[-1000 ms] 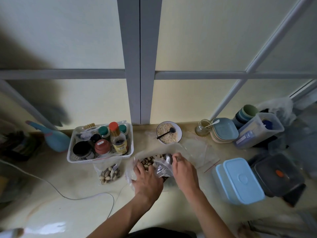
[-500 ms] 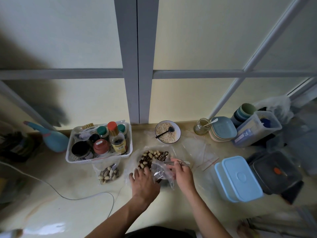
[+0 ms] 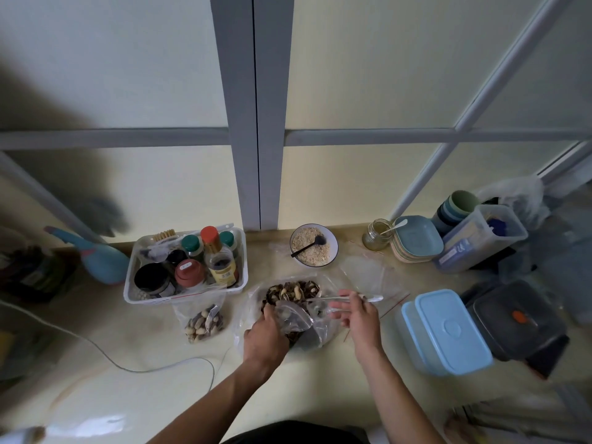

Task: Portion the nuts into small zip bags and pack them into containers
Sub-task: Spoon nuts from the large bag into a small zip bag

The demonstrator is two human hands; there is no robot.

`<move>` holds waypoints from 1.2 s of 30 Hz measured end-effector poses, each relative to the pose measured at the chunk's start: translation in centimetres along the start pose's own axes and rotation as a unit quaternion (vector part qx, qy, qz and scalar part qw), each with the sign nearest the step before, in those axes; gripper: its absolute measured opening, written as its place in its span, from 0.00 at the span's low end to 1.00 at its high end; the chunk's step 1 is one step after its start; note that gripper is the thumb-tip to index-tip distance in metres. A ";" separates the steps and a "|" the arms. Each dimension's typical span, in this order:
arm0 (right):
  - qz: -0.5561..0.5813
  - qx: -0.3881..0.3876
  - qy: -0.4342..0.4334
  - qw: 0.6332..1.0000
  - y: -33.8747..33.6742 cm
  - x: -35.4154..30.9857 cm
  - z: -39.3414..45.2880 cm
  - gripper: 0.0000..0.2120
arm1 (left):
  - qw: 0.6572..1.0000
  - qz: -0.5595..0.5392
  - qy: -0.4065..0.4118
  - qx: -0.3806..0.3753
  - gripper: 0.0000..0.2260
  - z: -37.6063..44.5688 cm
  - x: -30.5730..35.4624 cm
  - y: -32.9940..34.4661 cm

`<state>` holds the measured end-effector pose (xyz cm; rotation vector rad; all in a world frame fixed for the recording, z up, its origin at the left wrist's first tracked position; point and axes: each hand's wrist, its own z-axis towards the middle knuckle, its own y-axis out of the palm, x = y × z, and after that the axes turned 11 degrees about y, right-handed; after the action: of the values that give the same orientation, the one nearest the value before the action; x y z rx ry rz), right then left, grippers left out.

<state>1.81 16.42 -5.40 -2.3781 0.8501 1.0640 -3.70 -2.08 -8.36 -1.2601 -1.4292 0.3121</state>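
— The nuts (image 3: 293, 291), where are they? 
— Heaped in the big clear bag (image 3: 253, 302) lying open near the middle of the counter (image 3: 96, 379), just in front of the white basket (image 3: 189, 293).
— And the hands?
— The left hand (image 3: 266, 338) is curled around a small zip bag (image 3: 296, 320), gripping its near side. The right hand (image 3: 355, 315) pinches a clear plastic spoon (image 3: 349, 299) held level over that bag's mouth.
— Anything already filled?
— One small bag of nuts (image 3: 203, 320) lies to the left, touching the front of the basket, which holds jars and bottles.
— What else is close by?
— A bowl of oats (image 3: 314, 245) with a black spoon (image 3: 309, 245) sits toward the back edge. Empty zip bags (image 3: 368, 277) lie flat to its right. Two light blue lidded containers (image 3: 448, 334) stand near the right edge, beside a dark container (image 3: 512, 318).
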 end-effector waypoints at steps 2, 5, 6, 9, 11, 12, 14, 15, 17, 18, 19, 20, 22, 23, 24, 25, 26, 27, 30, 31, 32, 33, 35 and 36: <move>-0.011 0.029 -0.021 0.999 -0.4 -0.5 0.2 0.16 | 1.000 -0.001 -0.011 -0.004 0.21 0.2 -0.2 0.2; -0.022 0.059 -0.058 0.996 -1.0 -1.7 -0.2 0.16 | 1.000 0.006 -0.026 -0.009 0.22 0.6 -0.4 0.5; -0.027 0.066 -0.070 0.995 -1.1 -2.1 -0.5 0.16 | 1.000 0.007 -0.027 -0.009 0.22 0.7 -0.4 0.6; -0.039 0.080 -0.102 0.991 -1.5 -2.7 -0.8 0.17 | 1.000 0.005 -0.029 -0.011 0.21 1.0 -0.4 0.6; -0.045 0.083 -0.114 0.989 -1.6 -2.8 -0.7 0.17 | 1.000 0.002 -0.027 -0.012 0.19 1.2 -0.4 0.6; -0.051 0.081 -0.117 0.989 -1.6 -2.8 -0.7 0.17 | 1.000 -0.004 -0.023 -0.012 0.19 1.3 -0.4 0.5; -0.067 0.066 -0.118 0.989 -1.5 -2.9 -0.8 0.17 | 1.000 -0.014 -0.006 -0.015 0.18 1.5 -0.5 0.5; -0.075 0.055 -0.117 0.989 -1.5 -2.9 -0.9 0.18 | 1.000 -0.018 0.003 -0.018 0.20 1.7 -0.5 0.6; -0.093 0.030 -0.117 0.988 -1.3 -2.9 -1.1 0.18 | 0.999 -0.031 0.021 -0.018 0.26 1.9 -0.6 0.7; -0.099 0.015 -0.116 0.988 -1.1 -2.9 -1.2 0.18 | 0.999 -0.043 0.030 -0.015 0.29 2.0 -0.6 0.8; -0.106 -0.001 -0.117 0.987 -1.0 -2.8 -1.2 0.18 | 0.998 -0.054 0.036 -0.017 0.32 2.0 -0.7 0.8; -0.114 -0.018 -0.119 0.986 -0.8 -2.8 -1.3 0.17 | 0.997 -0.065 0.043 -0.020 0.34 2.1 -0.7 0.8; -0.129 -0.065 -0.128 0.981 -0.7 -2.9 -1.5 0.16 | 0.995 -0.080 0.056 -0.018 0.34 2.1 -0.8 0.9; -0.133 -0.094 -0.131 0.978 -0.7 -2.9 -1.7 0.16 | 0.994 -0.091 0.062 -0.012 0.34 2.1 -0.9 0.9; -0.137 -0.124 -0.133 0.974 -0.7 -3.0 -1.8 0.15 | 0.992 -0.104 0.068 -0.002 0.34 2.0 -1.0 0.8; -0.141 -0.153 -0.135 0.969 -0.7 -3.1 -1.9 0.14 | 0.990 -0.117 0.073 0.007 0.35 2.1 -1.2 0.8; -0.147 -0.179 -0.137 0.963 -0.7 -3.2 -2.0 0.13 | 0.988 -0.128 0.080 0.017 0.36 2.1 -1.4 0.8; -0.156 -0.203 -0.138 0.957 -0.6 -3.4 -2.0 0.13 | 0.986 -0.137 0.089 0.025 0.37 2.2 -1.6 0.9; -0.192 -0.254 -0.144 0.937 -0.6 -4.0 -2.6 0.13 | 0.977 -0.147 0.145 0.056 0.31 2.5 -2.2 0.9; -0.198 -0.267 -0.144 0.932 -0.6 -4.2 -2.8 0.12 | 0.973 -0.150 0.162 0.066 0.27 2.5 -2.2 0.7; -0.201 -0.279 -0.142 0.928 -0.6 -4.3 -3.0 0.12 | 0.970 -0.156 0.173 0.074 0.25 2.5 -2.3 0.6; -0.203 -0.289 -0.139 0.925 -0.6 -4.4 -3.2 0.13 | 0.968 -0.158 0.178 0.080 0.24 2.4 -2.3 0.4; -0.212 -0.301 -0.138 0.919 -0.6 -4.5 -3.3 0.12 | 0.968 -0.158 0.175 0.091 0.25 2.4 -2.3 0.1; -0.218 -0.305 -0.141 0.916 -0.5 -4.6 -3.4 0.12 | 0.968 -0.160 0.169 0.096 0.25 2.5 -2.4 0.2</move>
<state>1.51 16.51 0.34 -2.5995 -0.1558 1.5775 -6.21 -2.82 -10.56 -0.8606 -1.2474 0.0111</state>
